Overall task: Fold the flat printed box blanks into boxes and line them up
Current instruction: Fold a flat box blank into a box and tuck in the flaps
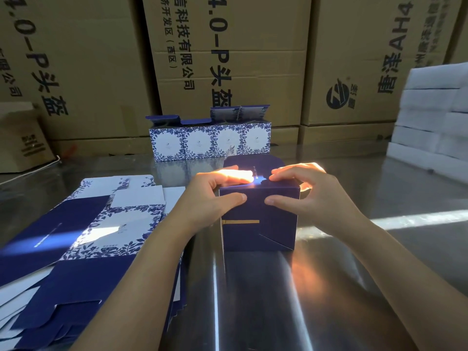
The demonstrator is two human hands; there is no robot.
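- While it stands upright on the desk (pixel 379 249) right in front of the person, the box (pixel 260 224) is held along its top edge by both grips.
- At the top-left corner the left grip (pixel 215 191) pinches it, thumb on the near navy face and fingers over the top flap. The right grip (pixel 304 191) does the same at the top-right.
- Being thin printed card, it is probably light, stiff across the panels, weak at the creases and easy to dent. The glossy desk may let it slide, so corners and folded edges look safer to hold than mid-panel.
- Four folded boxes form a row (pixel 210 143) further back, tops open; flat blanks (pixel 88 236) lie piled on the left.
- A gold bar (pixel 240 221) marks the near face; the boxes' small print is unreadable.
- Behind, the cartons (pixel 228 59) read "4.0-P头盔", "科技有限公司" and "(西区)"; one at right shows "AHA" and a round logo.
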